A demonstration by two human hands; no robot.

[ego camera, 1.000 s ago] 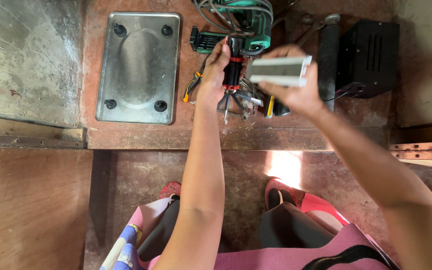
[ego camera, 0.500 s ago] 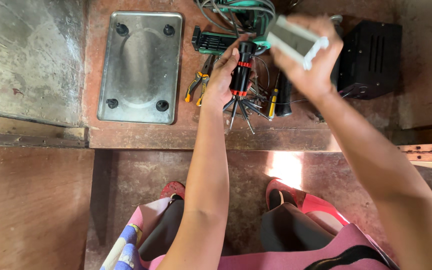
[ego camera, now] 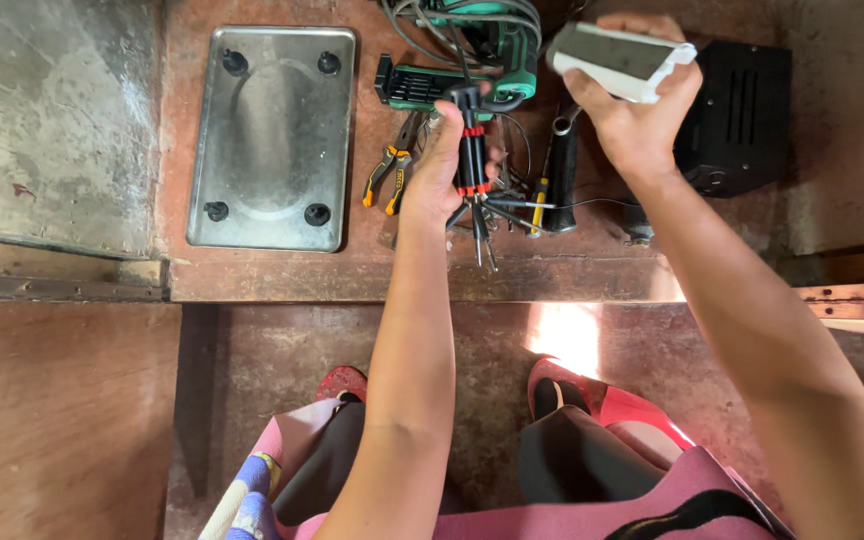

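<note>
My left hand (ego camera: 444, 165) grips a bundle of small black screwdrivers with red bands (ego camera: 473, 175), their metal tips fanning downward over the reddish step. My right hand (ego camera: 642, 110) holds a flat white and grey rectangular device (ego camera: 620, 62) up above the tools, near the black box (ego camera: 737, 120). Orange-handled pliers (ego camera: 392, 175) lie just left of my left hand. A green and black tool with coiled grey wires (ego camera: 472, 55) sits beyond the screwdrivers.
An upturned metal tray with four black feet (ego camera: 270, 135) lies at the left on the step. A black cylindrical handle (ego camera: 562, 170) and a yellow-tipped tool (ego camera: 540, 205) lie between my hands. My red shoes (ego camera: 592, 395) rest on the lower floor.
My right hand has lifted the white device up and to the right, tilting it. My left hand has closed tighter on the screwdriver bundle and raised it slightly.
</note>
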